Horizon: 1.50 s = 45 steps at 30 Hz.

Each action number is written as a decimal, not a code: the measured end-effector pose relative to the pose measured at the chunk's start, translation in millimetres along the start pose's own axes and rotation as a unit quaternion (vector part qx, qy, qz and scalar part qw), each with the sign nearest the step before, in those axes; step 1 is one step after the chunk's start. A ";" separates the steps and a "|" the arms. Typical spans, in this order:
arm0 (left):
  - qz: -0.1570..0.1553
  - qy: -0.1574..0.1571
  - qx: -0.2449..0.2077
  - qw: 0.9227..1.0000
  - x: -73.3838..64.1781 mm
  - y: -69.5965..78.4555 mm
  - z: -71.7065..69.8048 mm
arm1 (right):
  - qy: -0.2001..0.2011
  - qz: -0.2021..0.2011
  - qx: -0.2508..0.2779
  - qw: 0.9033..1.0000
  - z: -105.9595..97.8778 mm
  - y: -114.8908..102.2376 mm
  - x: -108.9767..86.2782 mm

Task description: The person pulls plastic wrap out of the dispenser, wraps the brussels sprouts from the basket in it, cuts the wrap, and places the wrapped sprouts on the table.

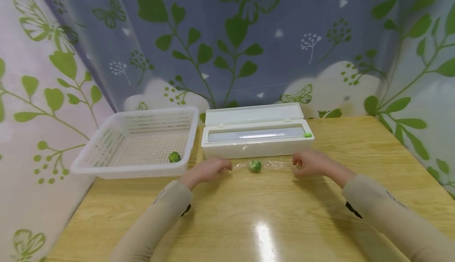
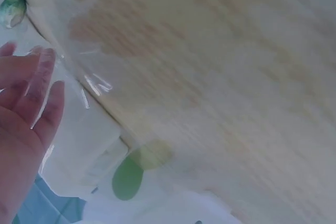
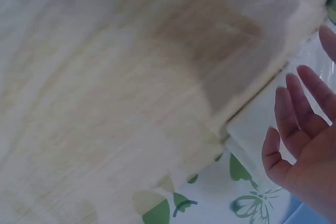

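A person's left hand (image 1: pixel 209 169) and right hand (image 1: pixel 313 162) sit at the two ends of a narrow strip of cling film (image 1: pixel 279 164) in front of a white cling film dispenser (image 1: pixel 213 150). A green Brussels sprout (image 1: pixel 254 166) lies in that strip, roughly midway between the hands — whether the film passes under or around it, I cannot tell. The right hand's fingers are spread and softly bent, the thumb apart from them. The left hand's fingers are bent beside the film; whether they pinch it, I cannot tell. The dispenser's lid (image 1: pixel 254 114) is tipped up at the back, showing the film roll (image 1: pixel 256 135) inside, with a green slide cutter (image 1: pixel 307 135) at the right end of its rim. To the left stands a white perforated plastic basket (image 1: pixel 133 171) — a second Brussels sprout (image 1: pixel 174 157) rests in its near right corner. Basket and dispenser stand on a wood-grain table (image 1: pixel 220 222), before a blue and white curtain (image 1: pixel 199 21) printed with green leaves and butterflies
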<state>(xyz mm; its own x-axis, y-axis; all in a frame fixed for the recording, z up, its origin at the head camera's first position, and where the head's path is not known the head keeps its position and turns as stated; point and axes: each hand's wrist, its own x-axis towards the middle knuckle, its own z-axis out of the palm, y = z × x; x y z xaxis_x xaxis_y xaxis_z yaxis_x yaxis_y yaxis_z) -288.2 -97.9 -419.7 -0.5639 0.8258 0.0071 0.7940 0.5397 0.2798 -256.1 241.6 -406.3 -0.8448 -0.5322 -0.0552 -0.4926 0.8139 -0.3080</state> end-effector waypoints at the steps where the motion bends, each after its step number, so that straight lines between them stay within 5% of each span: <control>1: -0.008 0.001 -0.007 1.000 -1.4 -0.2 -0.2 | -0.004 -0.002 -0.007 1.000 1.4 1.2 -1.0; 6: -0.071 -0.005 -0.009 0.997 -6.7 -2.9 -0.2 | 0.017 -0.021 -0.035 0.999 8.2 5.4 -5.7; 10: -0.108 -0.004 0.010 0.994 -10.2 -8.3 0.2 | 0.058 -0.017 0.034 0.998 9.0 10.1 -8.6; 14: -0.144 0.027 -0.054 0.988 -14.4 -15.4 1.4 | 0.063 0.013 0.129 0.990 8.4 14.7 -10.3; 18: -0.184 0.061 -0.123 0.973 -17.1 -16.7 1.4 | 0.059 0.040 0.196 0.978 7.8 16.3 -8.9; 25: -0.218 0.086 -0.160 0.959 -17.0 -12.8 3.2 | 0.076 0.086 0.213 0.970 9.4 17.8 -8.2; 33: -0.261 0.098 -0.090 0.956 -16.6 -17.7 11.3 | 0.096 0.130 0.150 0.975 10.2 14.8 -6.4; 45: -0.328 0.060 0.018 0.943 -5.9 -7.8 8.5 | 0.092 0.192 0.110 0.971 9.8 14.3 -1.6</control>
<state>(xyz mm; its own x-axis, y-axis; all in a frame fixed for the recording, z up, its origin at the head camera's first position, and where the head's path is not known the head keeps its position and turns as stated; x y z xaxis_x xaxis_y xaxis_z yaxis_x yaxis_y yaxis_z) -289.1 -105.7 -430.0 -0.9559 0.2900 -0.0467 0.2723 0.9345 0.2292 -259.7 251.8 -420.0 -0.9902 -0.1330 -0.0422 -0.0949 0.8635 -0.4954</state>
